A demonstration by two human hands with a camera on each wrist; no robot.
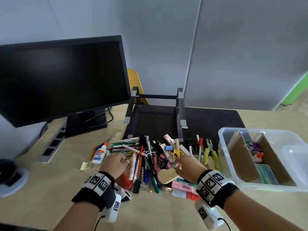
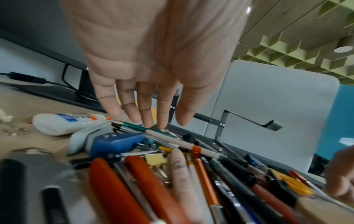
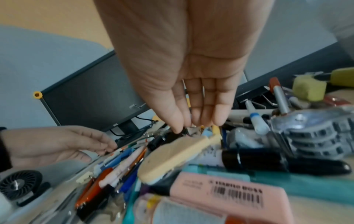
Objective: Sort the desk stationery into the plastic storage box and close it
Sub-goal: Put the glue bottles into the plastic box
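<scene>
A heap of pens, markers, clips and tools (image 1: pixel 150 157) lies on the desk in front of me. My left hand (image 1: pixel 115 164) reaches into its left side, fingers straight (image 2: pixel 153 121), the tips touching pens beside a white glue bottle (image 2: pixel 63 122). My right hand (image 1: pixel 181 163) is over the middle of the heap, thumb and fingertips pinched together (image 3: pixel 189 127) on a small black clip. A clear plastic storage box (image 1: pixel 222 142) with cardboard dividers (image 1: pixel 241 157) stands open at the right and holds a few items.
A black monitor (image 1: pixel 63 77) stands at the back left, with a power strip (image 1: pixel 53 144) under it. A metal laptop stand (image 1: pixel 155 114) sits on a dark mat (image 1: pixel 208 120) behind the heap. A translucent lid (image 1: pixel 296 152) rests at the box's right.
</scene>
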